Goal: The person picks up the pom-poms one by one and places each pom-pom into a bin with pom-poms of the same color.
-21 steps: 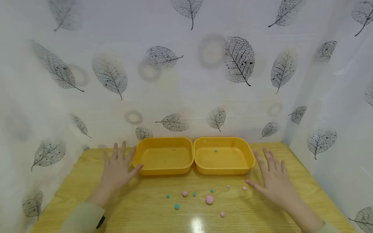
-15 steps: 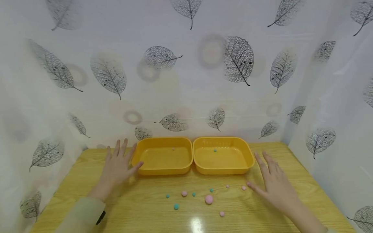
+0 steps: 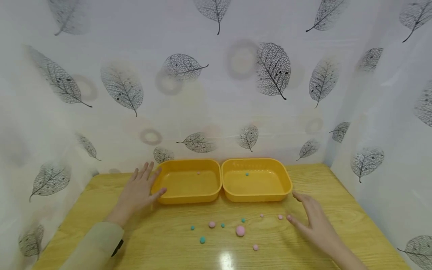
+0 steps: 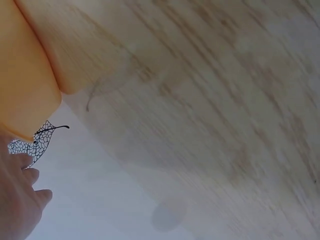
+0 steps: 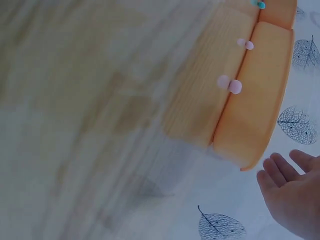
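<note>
The controlling relation is between the right hand [image 3: 315,221] and the nearest small pink ball [image 3: 280,217]: the ball lies on the desk [image 3: 162,243], just to the left of the right thumb tip, with a gap visible between them in the head view. The ball is round and offers no long axis; approach direction is therefore judged not critical, and alignment of thumb and forefinger matters more. The right hand is released: the thumb and forefinger stand apart, nothing lies between them, and the right wrist view shows the fingers extended. The left hand [image 3: 136,192] is likewise released, its fingers spread beside the left end of the left yellow tray [image 3: 190,200]; whether its thumb contacts the rim cannot be determined. The right hand is clearly the nearer of the two to this ball. The right yellow tray [image 3: 258,198] sits beyond the ball and to its left, its long axis running left to right, end to end with the left yellow tray. A teal bead [image 3: 247,174] lies inside the right yellow tray; a tiny pink bead [image 3: 198,173] lies inside the left one. The large pink ball [image 3: 240,231] rests farther left, well apart from both hands.
</note>
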{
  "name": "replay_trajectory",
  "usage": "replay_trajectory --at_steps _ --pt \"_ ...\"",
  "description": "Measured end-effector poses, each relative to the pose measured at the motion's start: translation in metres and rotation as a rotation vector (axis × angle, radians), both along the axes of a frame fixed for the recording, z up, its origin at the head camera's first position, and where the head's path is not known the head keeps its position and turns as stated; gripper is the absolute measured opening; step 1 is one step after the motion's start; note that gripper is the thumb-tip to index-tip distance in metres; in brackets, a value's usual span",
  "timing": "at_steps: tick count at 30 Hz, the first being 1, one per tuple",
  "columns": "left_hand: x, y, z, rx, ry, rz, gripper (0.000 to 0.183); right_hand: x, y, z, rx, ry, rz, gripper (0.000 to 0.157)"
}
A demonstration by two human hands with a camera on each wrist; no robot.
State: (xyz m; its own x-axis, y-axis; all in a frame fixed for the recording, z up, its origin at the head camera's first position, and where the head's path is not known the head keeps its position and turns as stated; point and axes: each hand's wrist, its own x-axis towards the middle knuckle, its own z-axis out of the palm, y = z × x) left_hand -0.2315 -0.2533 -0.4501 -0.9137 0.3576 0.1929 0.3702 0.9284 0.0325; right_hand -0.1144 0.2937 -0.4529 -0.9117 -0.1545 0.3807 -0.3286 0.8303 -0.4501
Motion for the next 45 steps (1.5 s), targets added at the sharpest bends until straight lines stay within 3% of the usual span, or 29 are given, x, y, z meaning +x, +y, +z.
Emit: replay_trajectory --at_steps 5,11,19,26,38,45 --pt "0.001 0.000 -0.001 -0.010 -0.040 -0.007 0.084 -0.008 0.003 -0.009 -0.069 -0.050 0.023 0.058" --pt "0.000 0.001 -0.002 -0.007 -0.063 -0.024 0.083 -0.021 0.009 -0.023 -0.246 -0.137 0.082 0.044" --pt "-0.003 0.001 -0.006 -0.013 -0.064 -0.042 0.087 -0.025 0.013 -0.026 -0.359 -0.396 0.094 0.040" --pt "-0.005 0.001 -0.007 -0.015 -0.073 -0.041 0.088 -0.032 0.015 -0.030 -0.329 -0.458 0.098 0.036" --pt "-0.005 0.000 -0.007 -0.001 -0.072 -0.046 0.088 -0.039 0.012 -0.036 -0.250 -0.408 0.156 0.028" --pt "-0.004 0.000 -0.006 -0.003 -0.070 -0.048 0.087 -0.041 0.007 -0.031 -0.197 -0.441 0.115 0.016"
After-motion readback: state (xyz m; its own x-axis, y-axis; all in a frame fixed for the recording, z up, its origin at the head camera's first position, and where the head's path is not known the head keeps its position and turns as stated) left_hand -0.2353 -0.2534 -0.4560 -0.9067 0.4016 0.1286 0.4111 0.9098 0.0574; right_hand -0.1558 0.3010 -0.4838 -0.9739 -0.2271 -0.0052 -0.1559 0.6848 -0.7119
